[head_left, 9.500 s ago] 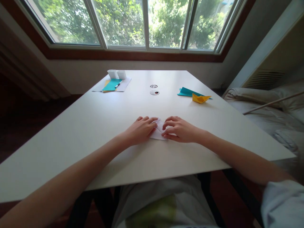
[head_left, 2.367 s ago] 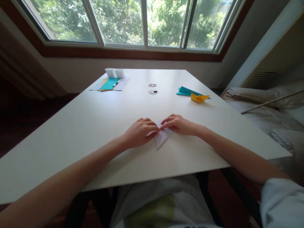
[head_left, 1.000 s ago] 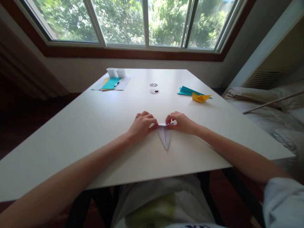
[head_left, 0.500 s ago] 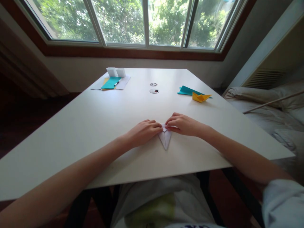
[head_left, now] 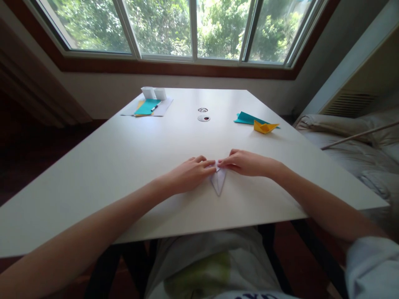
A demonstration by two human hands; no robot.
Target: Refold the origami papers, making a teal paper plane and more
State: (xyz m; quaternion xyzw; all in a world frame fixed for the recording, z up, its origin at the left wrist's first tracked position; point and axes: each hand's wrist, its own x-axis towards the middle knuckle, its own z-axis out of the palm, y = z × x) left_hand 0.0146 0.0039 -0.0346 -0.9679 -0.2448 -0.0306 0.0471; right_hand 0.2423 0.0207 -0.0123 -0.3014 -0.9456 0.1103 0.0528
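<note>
A small piece of folded white paper (head_left: 218,182) lies on the white table in front of me, its sharp point toward me and a crease down its middle. My left hand (head_left: 195,172) presses on its upper left side, fingers closed together at the paper. From the right, my right hand (head_left: 241,162) pinches the upper right part with thumb and fingertips. The fingertips of both hands nearly meet at the top, where they cover part of the folds.
A yellow paper boat (head_left: 264,127) and a teal folded paper plane (head_left: 249,118) rest at the right. Teal sheets (head_left: 147,107), a pen (head_left: 156,106) and white paper boxes (head_left: 160,94) are at the far left. Round metal fittings (head_left: 203,118) sit in the table (head_left: 124,166).
My right hand's fingers have shifted slightly over the top of the white paper, and its wrist is a little straighter. The whole view has moved slightly.
</note>
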